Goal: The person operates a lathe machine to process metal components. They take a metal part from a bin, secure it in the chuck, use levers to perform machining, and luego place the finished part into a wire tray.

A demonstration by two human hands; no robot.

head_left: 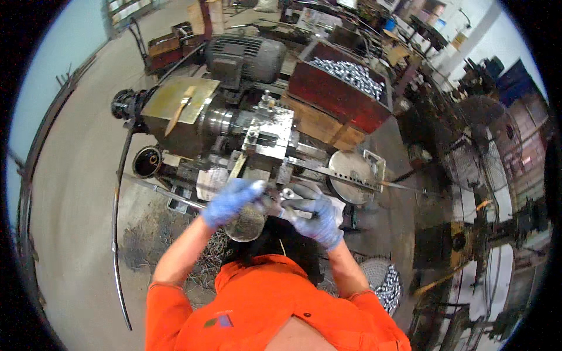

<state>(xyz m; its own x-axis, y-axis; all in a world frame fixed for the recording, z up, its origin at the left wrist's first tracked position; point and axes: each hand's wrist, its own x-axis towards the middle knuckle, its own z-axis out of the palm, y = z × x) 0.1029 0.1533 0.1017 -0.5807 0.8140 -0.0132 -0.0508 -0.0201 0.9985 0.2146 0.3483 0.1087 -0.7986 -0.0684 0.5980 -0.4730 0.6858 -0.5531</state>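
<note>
Both hands wear blue work gloves and are raised in front of a lathe-like machine (269, 131). My left hand (229, 203) is closed, thumb and fingers drawn together; a dark blur by its fingertips hides what they grip, if anything. Close by on the right, my right hand (316, 219) is closed round a small shiny metal part (288, 194), whose rounded end sticks out at the fingertips. A gap separates the two hands. Beyond them stand the machine's bright metal block and a flat bar with a row of holes (339, 174).
A red bin (336, 96) full of shiny metal parts stands behind the machine, near a grey motor (246, 58). Metal shavings (205, 260) litter the floor at left. A basket of parts (386, 289) sits by my right elbow. A caged fan (477, 146) stands at right.
</note>
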